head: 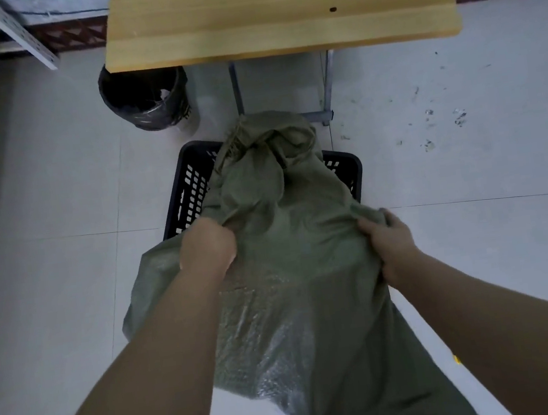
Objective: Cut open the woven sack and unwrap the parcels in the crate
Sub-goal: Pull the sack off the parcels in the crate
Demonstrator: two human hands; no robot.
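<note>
Gripping the green woven sack (297, 294) with both hands, we hold it in the middle of the frame, its far end lying over the black plastic crate (190, 186) and its near end hanging down to the bottom edge. Our left hand (206, 246) is curled into a fist with a fold of the cloth bunched inside it, just left of centre. Our right hand (389, 245) is also closed round the sack, fingers hooked over a ridge of cloth at the sack's right side, thumb on the near face. The two hands are apart, with the cloth stretched between them.

The sack's neck is gathered and crumpled above centre, over the crate's far rim. The crate stands on pale floor tiles (40, 201); the sack covers most of it, so only its slotted left wall and right corner show, and we cannot see what lies inside.

At the top of the frame stands a wooden table (279, 10) on metal legs. A bin with a black liner (145, 95) sits at its left corner, in the upper left. Dark scuff marks (441, 121) dot the tiles at the right.
</note>
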